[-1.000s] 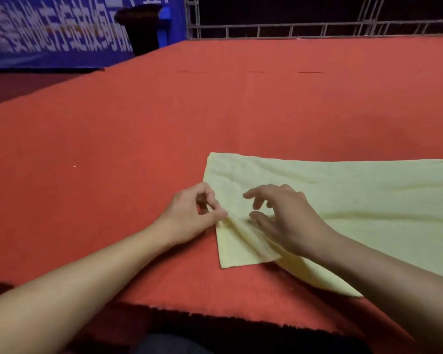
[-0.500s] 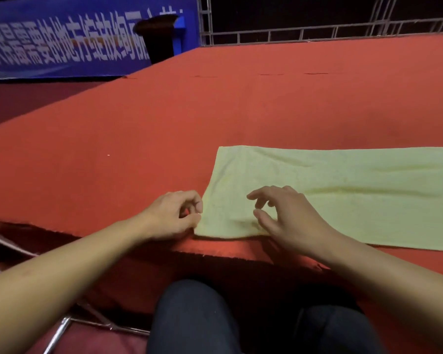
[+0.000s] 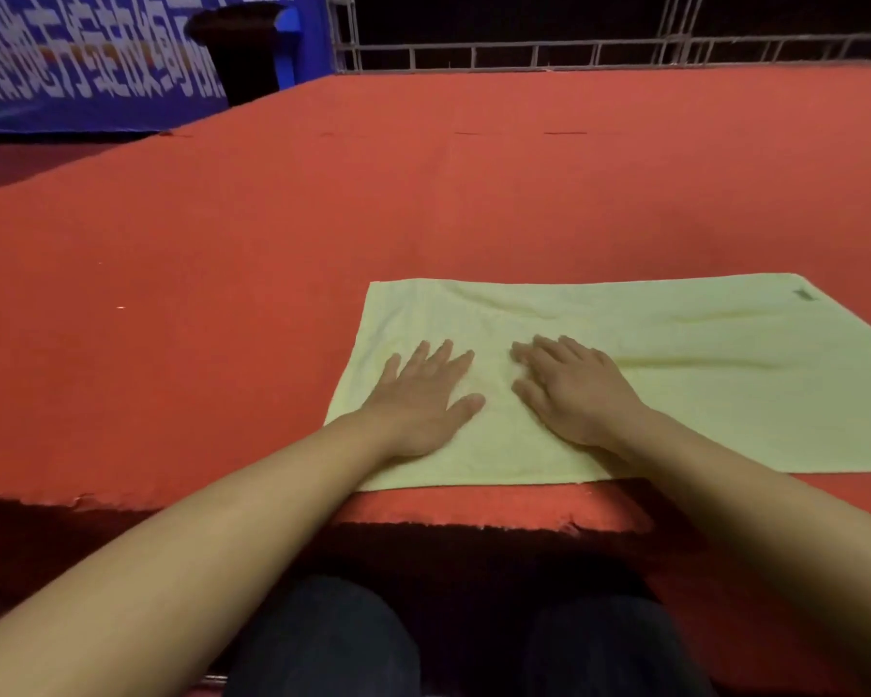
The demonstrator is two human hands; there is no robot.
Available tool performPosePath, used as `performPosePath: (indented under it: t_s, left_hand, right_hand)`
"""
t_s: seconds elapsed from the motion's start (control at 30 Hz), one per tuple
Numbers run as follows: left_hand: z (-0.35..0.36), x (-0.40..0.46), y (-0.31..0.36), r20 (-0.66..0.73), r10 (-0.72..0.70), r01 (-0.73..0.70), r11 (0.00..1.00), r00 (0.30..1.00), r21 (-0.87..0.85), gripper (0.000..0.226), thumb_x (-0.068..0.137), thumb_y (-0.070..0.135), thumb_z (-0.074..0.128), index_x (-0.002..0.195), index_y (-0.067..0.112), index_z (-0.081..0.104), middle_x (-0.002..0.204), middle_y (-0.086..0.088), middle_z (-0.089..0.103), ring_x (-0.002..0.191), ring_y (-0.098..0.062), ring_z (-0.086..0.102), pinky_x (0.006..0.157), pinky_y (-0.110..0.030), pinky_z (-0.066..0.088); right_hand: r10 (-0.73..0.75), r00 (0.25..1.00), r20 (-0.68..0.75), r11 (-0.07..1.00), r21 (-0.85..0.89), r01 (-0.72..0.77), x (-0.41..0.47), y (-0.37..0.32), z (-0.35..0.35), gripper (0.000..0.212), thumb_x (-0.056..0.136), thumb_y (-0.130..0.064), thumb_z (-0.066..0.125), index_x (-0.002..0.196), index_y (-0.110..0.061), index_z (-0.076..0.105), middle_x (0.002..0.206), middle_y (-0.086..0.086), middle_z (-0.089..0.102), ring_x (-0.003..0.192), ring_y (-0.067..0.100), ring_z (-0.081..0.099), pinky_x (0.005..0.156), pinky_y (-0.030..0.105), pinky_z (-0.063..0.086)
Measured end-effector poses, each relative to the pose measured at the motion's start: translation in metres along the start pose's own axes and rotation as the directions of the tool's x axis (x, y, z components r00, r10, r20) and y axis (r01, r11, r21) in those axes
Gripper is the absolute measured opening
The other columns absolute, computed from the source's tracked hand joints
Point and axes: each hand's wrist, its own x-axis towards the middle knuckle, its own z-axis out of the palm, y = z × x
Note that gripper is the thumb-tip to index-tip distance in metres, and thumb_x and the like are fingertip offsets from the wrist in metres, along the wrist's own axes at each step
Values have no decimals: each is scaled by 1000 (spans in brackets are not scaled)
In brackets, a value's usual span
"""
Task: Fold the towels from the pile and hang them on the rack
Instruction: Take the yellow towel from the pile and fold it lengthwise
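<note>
**Q:** ok what am I looking at on the head cam? Where's the towel and what are the hands up to?

**me:** Only the one view, so here goes. The pale yellow towel lies flat on the red table, in the lower right half of the frame, its near edge just beside the table's front edge. My left hand and right hand both rest palm-down on the towel's left end, fingers straight and a bit spread. Neither one is gripping or pinching anything, they're just pressing the cloth flat. The two hands sit near each other but apart, with a strip of towel between them.

**Q:** so which way does the fold go?

**me:** My guess, it turns on this: the towel's long axis runs left to right across the frame, and nearly all of the cloth stretches away to the right of both hands, past the frame edge. There's a small dark tag at the far right corner. The right hand is nearer that long stretch, so I'd expect it to reach out that way. No rack or pile in view, so hanging looks a way off.
</note>
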Motion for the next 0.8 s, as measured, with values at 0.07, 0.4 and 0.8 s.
performPosePath:
  t_s: [0.07, 0.4, 0.8]
  left_hand:
    - [9, 3, -2, 64, -29, 20, 990, 998, 141, 68, 94, 71, 10, 153, 44, -8, 162, 10, -19, 149, -19, -21, 119, -52, -11]
    - [-36, 52, -19, -326, -76, 82, 997, 942, 4, 33, 102, 43, 35, 124, 32, 56, 133, 6, 57, 121, -21, 50, 97, -39, 41]
    - [-49, 171, -131, -420, -380, 338, 925, 824, -173, 32, 101, 29, 47, 130, 28, 61, 131, -8, 62, 122, -34, 52, 99, -39, 41]
  right_hand:
    - [46, 991, 126, 999, -9, -45, 3, 11, 6, 67, 94, -67, 15, 155, -40, 7, 165, -6, 4, 152, 22, 0, 121, 50, 2]
    - [15, 1000, 13, 998, 59, -16, 46, 29, -18, 69, 94, -69, 14, 155, -38, 10, 165, -5, 7, 152, 21, 1, 121, 53, 2]
    - [60, 990, 131, 998, -24, -57, 148, 47, 9, 72, 92, -73, 10, 155, -39, 3, 165, -5, -5, 151, 24, -6, 120, 54, -3]
